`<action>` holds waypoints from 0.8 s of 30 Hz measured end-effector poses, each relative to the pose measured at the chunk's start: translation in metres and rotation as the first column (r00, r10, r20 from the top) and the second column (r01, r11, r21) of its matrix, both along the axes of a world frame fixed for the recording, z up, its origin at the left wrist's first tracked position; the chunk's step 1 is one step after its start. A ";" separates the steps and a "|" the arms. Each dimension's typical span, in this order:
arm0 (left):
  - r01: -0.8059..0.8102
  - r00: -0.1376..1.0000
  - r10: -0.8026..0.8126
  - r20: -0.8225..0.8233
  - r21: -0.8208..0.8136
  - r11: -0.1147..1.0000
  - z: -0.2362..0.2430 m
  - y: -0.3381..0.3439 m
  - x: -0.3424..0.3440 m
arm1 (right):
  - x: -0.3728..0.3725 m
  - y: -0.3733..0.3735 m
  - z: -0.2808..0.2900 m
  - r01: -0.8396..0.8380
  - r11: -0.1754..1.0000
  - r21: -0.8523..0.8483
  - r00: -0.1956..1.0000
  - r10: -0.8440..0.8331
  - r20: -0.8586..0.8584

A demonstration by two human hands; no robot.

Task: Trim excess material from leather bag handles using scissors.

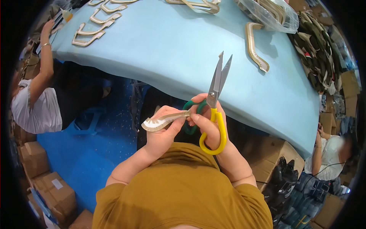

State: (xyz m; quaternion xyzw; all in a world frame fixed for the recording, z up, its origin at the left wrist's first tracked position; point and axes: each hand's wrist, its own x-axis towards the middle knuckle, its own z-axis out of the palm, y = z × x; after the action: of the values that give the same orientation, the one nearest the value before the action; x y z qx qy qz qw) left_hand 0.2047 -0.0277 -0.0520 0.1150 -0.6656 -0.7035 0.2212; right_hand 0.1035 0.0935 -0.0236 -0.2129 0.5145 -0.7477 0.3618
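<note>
Between my hands is a curved tan strip (162,121) with a white middle and small notches along its edge. My left hand (160,139) is closed on its left part, while my right thumb and fingers pinch its right end. My right hand (207,124) also carries a pair of scissors (215,84), with one yellow and one green handle loop around the fingers. The scissor blades point away from me over the table edge, slightly apart. Both hands are just in front of the table, above my lap.
A light blue covered table (171,45) spreads ahead. Similar strips (88,36) lie at its far left, and another bent strip (254,47) lies right. A clear plastic bag (284,17) holds more. One person (42,103) works at left, another (329,156) at right. Cardboard boxes (53,192) stand lower left.
</note>
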 end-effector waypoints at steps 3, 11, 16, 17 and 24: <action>0.060 0.992 -0.095 0.081 0.352 0.934 0.004 -0.006 0.001 | 0.001 -0.001 0.010 0.010 0.997 0.077 1.000 -0.008 -0.029; -0.036 0.978 -0.119 0.170 0.702 0.711 0.020 -0.026 0.006 | -0.043 0.033 0.022 0.297 0.900 0.317 0.354 0.205 -0.913; -0.005 0.978 -0.147 0.148 0.720 0.694 0.020 -0.023 0.005 | -0.055 0.048 0.020 0.337 0.868 0.364 0.157 0.329 -0.931; 0.007 0.978 -0.156 0.141 0.721 0.693 0.019 -0.022 0.005 | -0.055 0.046 0.024 0.333 0.876 0.350 0.124 0.327 -0.937; 0.020 0.977 -0.167 0.135 0.718 0.695 0.018 -0.019 0.005 | -0.059 0.048 0.023 0.330 0.870 0.367 -0.047 0.403 -0.914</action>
State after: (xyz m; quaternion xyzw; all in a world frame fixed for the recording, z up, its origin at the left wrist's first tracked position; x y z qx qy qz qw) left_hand 0.2097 -0.0471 -0.0340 0.2239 -0.3642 -0.9021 0.0589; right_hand 0.0442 0.1420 -0.0009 -0.6003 0.7754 -0.1853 -0.0643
